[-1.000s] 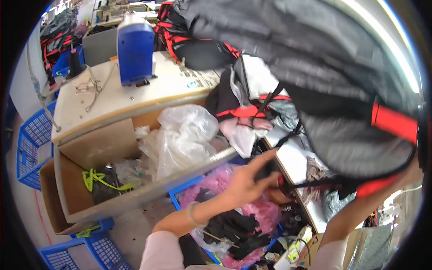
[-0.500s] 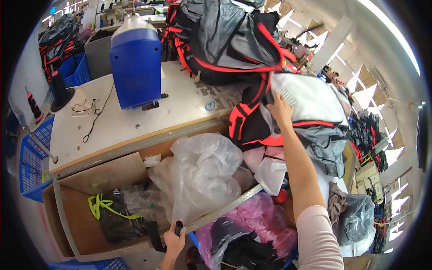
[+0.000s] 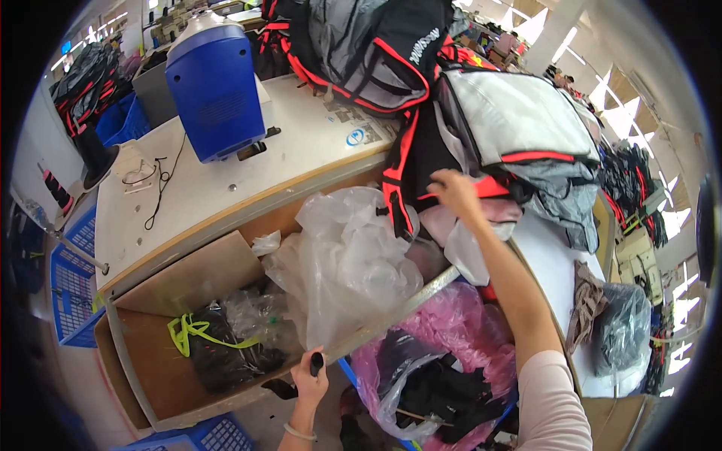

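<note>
My left hand (image 3: 310, 379) is closed around a black webbing strap (image 3: 280, 388) at the near edge of the wooden trough. One folded end of the strap sticks up from the fist. My right hand (image 3: 456, 194) is over the black and red lower side of a backpack (image 3: 519, 116), fingers loosely bent and apart from the thumb. Whether the fingertips press on the fabric I cannot tell. The backpack lies with its pale grey panel up, red trim along its edge. A black and red strap (image 3: 392, 184) hangs from it over the trough.
Crumpled clear plastic (image 3: 353, 263) fills the trough (image 3: 135, 361), beside a dark packet with a lime-green ribbon (image 3: 192, 331). Below stands a bin lined with pink plastic (image 3: 451, 316). A blue sewing machine head (image 3: 214, 90) stands on the white table (image 3: 203, 195); more backpacks (image 3: 353, 52) lie behind.
My right hand has left the backpack's pale panel and come lower, toward its near side. The bag behind has shifted, uncovering more of that panel. My left hand still holds the strap.
</note>
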A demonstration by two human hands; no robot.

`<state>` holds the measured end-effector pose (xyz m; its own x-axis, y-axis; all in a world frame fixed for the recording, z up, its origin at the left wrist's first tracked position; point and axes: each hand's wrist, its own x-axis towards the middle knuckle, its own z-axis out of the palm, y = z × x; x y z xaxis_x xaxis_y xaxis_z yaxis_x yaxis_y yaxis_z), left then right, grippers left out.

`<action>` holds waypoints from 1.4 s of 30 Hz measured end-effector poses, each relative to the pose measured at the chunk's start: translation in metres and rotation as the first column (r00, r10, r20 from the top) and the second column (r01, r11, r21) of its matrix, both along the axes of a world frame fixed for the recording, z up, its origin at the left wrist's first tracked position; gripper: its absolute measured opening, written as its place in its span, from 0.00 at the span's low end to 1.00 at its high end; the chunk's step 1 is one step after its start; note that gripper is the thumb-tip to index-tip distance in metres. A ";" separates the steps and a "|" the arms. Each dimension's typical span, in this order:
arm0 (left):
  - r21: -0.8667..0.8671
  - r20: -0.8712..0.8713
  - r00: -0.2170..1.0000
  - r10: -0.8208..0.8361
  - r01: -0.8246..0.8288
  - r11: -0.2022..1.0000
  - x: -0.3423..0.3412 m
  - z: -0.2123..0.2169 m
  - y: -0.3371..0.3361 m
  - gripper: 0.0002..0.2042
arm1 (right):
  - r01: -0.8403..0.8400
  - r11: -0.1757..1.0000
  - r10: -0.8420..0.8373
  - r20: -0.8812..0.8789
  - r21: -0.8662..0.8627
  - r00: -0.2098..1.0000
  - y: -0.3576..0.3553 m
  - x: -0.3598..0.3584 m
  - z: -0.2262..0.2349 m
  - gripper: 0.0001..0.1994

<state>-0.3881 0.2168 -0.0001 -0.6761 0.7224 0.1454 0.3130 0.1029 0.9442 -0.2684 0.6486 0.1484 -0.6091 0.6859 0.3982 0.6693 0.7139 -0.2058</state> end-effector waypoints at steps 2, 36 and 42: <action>0.004 0.010 1.000 0.003 -0.003 1.000 0.006 0.002 0.007 0.06 | -0.250 0.966 0.256 0.108 -0.067 0.960 -0.036 0.027 -0.046 0.10; 0.386 0.921 -0.360 -0.147 0.799 0.461 0.573 -0.076 -0.193 0.15 | 0.636 0.543 -0.828 -0.227 -0.548 0.512 -0.820 0.537 -0.236 0.16; 0.411 0.910 -0.387 -0.149 0.886 0.213 0.624 -0.064 -0.275 0.14 | 0.653 0.540 -0.805 -0.552 -0.532 0.216 -0.893 0.532 -0.219 0.17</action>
